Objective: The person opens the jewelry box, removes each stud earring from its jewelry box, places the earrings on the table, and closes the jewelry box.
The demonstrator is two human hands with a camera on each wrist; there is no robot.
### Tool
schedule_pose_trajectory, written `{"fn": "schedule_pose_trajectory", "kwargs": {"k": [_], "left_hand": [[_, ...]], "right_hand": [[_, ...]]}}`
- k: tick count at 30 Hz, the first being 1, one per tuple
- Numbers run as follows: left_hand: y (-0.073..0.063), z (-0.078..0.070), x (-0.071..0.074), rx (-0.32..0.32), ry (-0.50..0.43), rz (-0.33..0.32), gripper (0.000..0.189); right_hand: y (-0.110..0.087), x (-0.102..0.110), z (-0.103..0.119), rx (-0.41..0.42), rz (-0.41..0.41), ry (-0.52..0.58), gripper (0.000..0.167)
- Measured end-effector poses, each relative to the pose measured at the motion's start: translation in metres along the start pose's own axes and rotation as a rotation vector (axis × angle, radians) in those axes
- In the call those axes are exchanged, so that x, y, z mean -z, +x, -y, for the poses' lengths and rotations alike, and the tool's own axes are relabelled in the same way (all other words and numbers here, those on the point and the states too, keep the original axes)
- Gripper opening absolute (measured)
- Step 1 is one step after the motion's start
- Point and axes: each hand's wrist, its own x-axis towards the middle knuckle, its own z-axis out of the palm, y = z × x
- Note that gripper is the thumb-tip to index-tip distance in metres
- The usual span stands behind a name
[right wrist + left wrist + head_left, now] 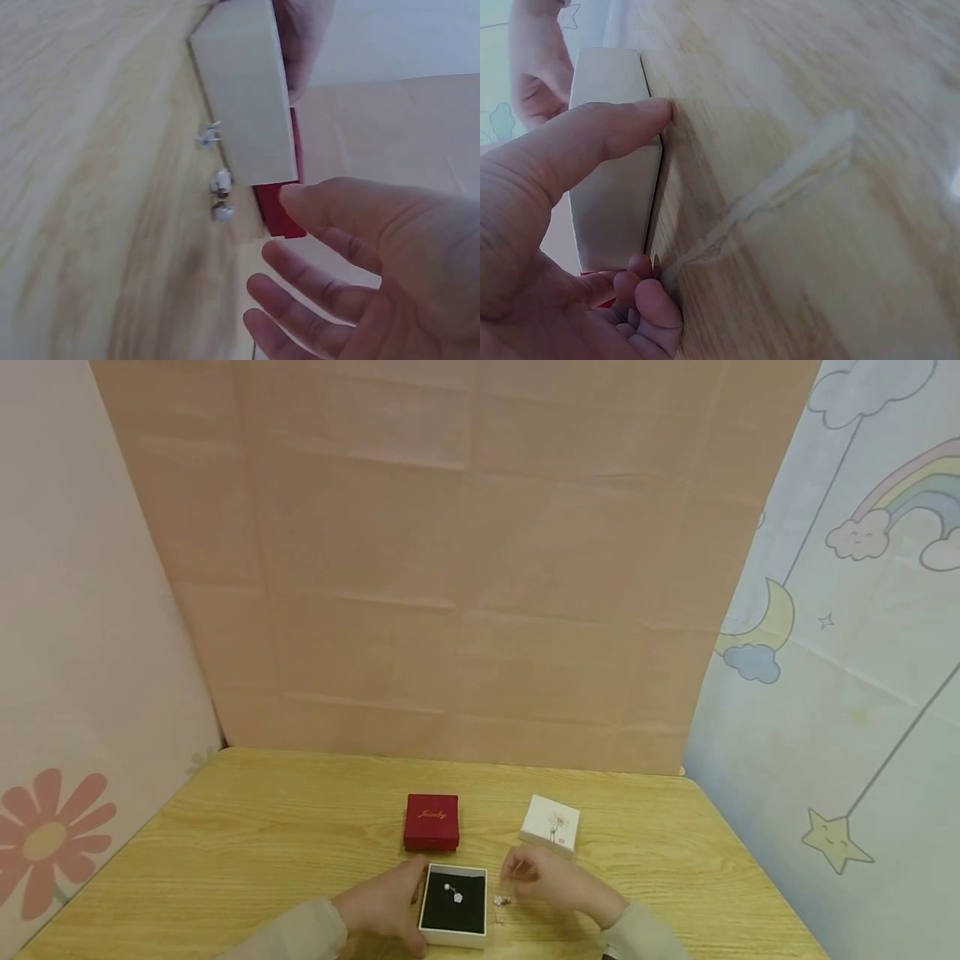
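An open white jewelry box (453,938) with a black pad (442,917) inside stands near the front of the table. On the pad lies an earring (457,897) with a pearl and a white flower. My left hand (384,900) holds the box at its left side, the thumb (622,127) along the wall and the other fingers curled at a corner. Right of the box, another flower earring (221,184) and a tiny shiny piece (209,133) lie on the wood. Close by hovers my right hand (551,881), fingers loosely bent, nothing visible in them.
Behind the white box sits a closed red jewelry box (431,823) with gold lettering. A white lid (551,823) with a flower print lies beyond my right hand. Cloth backdrops (465,568) hang along the table's back and sides.
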Motion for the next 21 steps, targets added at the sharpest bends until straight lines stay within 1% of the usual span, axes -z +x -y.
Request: {"fn": "schedule_pose_trajectory", "kwargs": {"k": [4,8,13,16,18,21], "left_hand": [[-0.001,0.000,0.000,-0.006,0.007,-0.004,0.076],[-0.002,-0.001,0.000,-0.022,0.014,-0.014,0.076],[-0.002,-0.002,0.001,-0.036,0.003,-0.017,0.074],[-0.002,-0.002,0.000,-0.040,-0.009,-0.015,0.073],[-0.002,-0.002,0.000,-0.054,-0.026,-0.016,0.071],[-0.002,-0.001,0.000,-0.054,-0.044,-0.005,0.071]], "right_hand": [[0.003,0.004,0.008,0.023,-0.054,0.003,0.008],[0.008,0.006,0.017,0.052,-0.062,0.046,0.014],[0.015,0.004,0.027,0.072,-0.073,0.038,0.019],[0.019,0.000,0.033,0.079,-0.072,0.024,0.021],[0.021,-0.005,0.034,0.095,-0.055,0.021,0.022],[0.026,-0.012,0.035,0.114,-0.015,0.014,0.024]]}}
